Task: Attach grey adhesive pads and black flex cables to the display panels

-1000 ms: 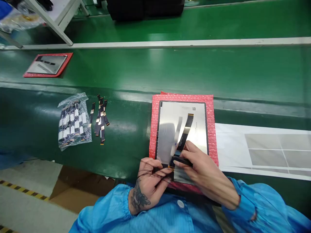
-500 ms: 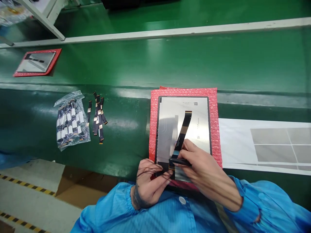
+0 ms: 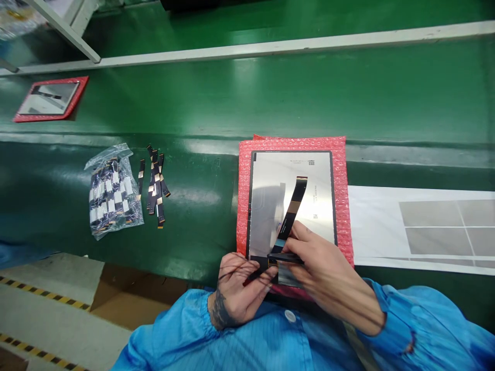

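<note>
A silvery display panel (image 3: 278, 185) lies on a red bubble-wrap sheet (image 3: 342, 170) at the near edge of the green bench. A black flex cable (image 3: 294, 203) with gold contacts slants up across the panel. My right hand (image 3: 325, 268) is closed, pinching the cable's lower end and a dark strip at the panel's bottom edge. My left hand (image 3: 237, 288) is closed, its fingers pinching a thin dark tool or strip beside that same edge.
A clear bag of flex cables (image 3: 110, 193) and several loose cables (image 3: 154, 185) lie to the left. A white sheet (image 3: 421, 226) lies to the right. Another panel on red wrap (image 3: 48, 98) sits far left on the green belt.
The view shifted slightly. My hands stayed at the panel's lower edge; the left fingers shifted a little around the thin dark piece.
</note>
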Motion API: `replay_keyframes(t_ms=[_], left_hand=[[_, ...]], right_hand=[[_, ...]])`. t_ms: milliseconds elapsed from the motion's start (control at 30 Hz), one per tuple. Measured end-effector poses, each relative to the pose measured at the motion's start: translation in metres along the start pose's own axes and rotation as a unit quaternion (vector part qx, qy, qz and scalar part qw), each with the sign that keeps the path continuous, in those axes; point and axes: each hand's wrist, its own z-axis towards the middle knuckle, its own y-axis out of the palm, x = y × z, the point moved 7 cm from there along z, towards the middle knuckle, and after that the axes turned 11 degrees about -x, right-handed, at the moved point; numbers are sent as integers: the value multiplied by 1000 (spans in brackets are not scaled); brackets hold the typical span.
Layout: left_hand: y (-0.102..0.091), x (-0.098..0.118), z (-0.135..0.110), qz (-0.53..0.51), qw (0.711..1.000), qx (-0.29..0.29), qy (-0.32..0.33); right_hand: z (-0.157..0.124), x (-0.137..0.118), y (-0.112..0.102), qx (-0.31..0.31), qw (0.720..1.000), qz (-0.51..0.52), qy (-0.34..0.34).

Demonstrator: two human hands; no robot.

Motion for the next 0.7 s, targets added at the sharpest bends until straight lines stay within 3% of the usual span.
replay_keyframes(t_ms=[233, 333, 400, 500, 567, 600, 700], left_hand=[[1, 8, 2, 53, 998, -12, -17], [-2, -2, 5, -7, 998, -22, -62], [-5, -25, 2, -110, 982, -7, -154], [-1, -64, -6, -302, 897, 13, -322], [6, -74, -4, -367, 852, -25, -372], [6, -74, 1, -367, 849, -51, -376], [-5, -69, 17, -296, 885, -66, -353]], right_hand=[[-1, -1, -4, 43, 997, -68, 6], [-14, 12, -28, 155, 978, -124, 67], [-32, 28, -47, 235, 949, -148, 147], [-56, 57, -58, 253, 934, -76, 240], [-66, 71, -54, 238, 938, 16, 251], [-70, 74, -51, 238, 938, 55, 246], [-75, 76, -46, 258, 933, 108, 226]])
